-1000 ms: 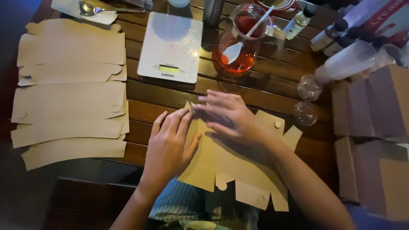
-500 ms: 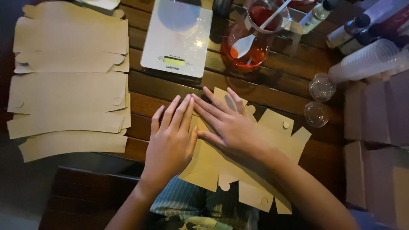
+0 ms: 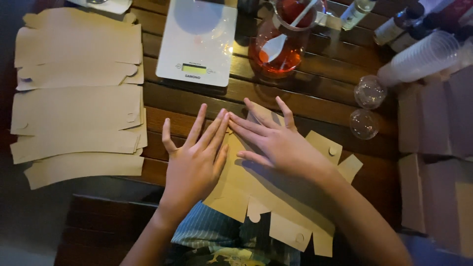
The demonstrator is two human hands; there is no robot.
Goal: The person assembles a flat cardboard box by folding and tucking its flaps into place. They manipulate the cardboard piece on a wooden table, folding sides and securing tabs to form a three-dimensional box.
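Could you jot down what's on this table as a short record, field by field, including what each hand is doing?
Setting: dark slatted wooden table, seen from above
Left hand: flat, fingers spread, pressing on the flat brown cardboard box blank
Right hand: flat on the same blank, fingertips meeting the left hand's
Left of the hands: stack of similar cardboard blanks
Behind the hands: white kitchen scale; glass jar of red liquid with a white spoon in it
Right side: stack of clear plastic cups; two clear dome lids; brown boxes
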